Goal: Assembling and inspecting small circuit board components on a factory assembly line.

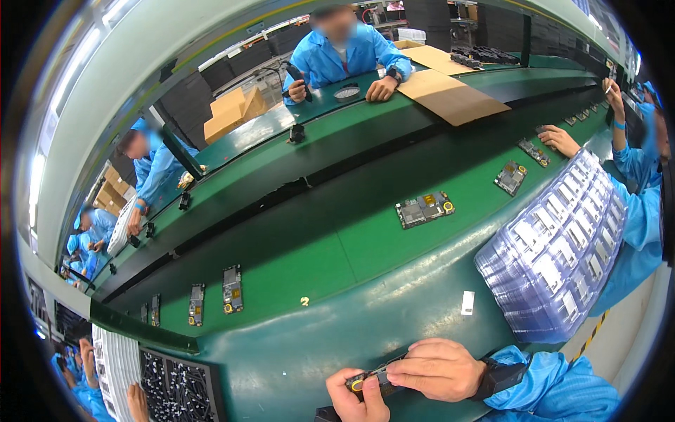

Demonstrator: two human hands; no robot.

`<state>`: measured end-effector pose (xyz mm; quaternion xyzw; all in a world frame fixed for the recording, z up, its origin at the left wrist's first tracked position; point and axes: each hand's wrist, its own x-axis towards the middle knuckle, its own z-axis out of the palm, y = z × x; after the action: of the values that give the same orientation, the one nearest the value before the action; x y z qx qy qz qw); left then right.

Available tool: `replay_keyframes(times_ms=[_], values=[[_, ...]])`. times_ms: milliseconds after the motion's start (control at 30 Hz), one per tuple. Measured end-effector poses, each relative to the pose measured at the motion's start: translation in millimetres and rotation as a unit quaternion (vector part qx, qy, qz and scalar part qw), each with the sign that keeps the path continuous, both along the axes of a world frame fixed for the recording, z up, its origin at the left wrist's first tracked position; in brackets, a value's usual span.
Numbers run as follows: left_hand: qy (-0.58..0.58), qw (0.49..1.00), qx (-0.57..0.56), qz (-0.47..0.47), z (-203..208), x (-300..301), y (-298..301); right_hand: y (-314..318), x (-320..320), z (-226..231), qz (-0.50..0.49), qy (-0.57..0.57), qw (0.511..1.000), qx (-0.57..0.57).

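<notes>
Near the lower edge, my left hand (pixel 357 399) pinches the end of a small dark circuit board (pixel 383 378) that has a yellow ring on it. My right hand (pixel 437 368) grips the board's other end, its fingers laid over the top and hiding much of that side. The board is held tilted just above the green worktop (pixel 281 380). A small white rectangular piece (pixel 467 303) lies on the worktop beyond my right hand. Past it, on the green conveyor belt (pixel 330 274), rests a similar circuit board (pixel 425 209).
Clear plastic trays (pixel 555 246) with pale pieces are stacked at the right. More boards (pixel 232 289) lie along the belt. A black tray (pixel 177 387) of small dark parts stands lower left. Co-workers sit around the line; one (pixel 344 53) faces me beside a cardboard sheet (pixel 453 97).
</notes>
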<state>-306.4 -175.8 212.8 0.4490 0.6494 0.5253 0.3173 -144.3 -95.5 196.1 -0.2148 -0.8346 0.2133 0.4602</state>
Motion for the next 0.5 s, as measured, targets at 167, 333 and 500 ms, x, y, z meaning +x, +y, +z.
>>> replay_keyframes(times_ms=[167,333,500], values=[[-0.025,0.999,0.034,-0.016,-6.8,1.3,-4.1,-0.8,2.0,-3.4,-0.019,0.012,1.000,0.003],[-0.009,0.999,0.046,-0.021,-8.4,2.3,-2.3,2.8,3.6,-5.6,-0.003,0.023,1.000,-0.008],[0.040,0.997,0.060,-0.008,-14.8,0.4,-3.1,0.3,-2.4,0.8,-0.065,0.030,0.996,-0.057]])
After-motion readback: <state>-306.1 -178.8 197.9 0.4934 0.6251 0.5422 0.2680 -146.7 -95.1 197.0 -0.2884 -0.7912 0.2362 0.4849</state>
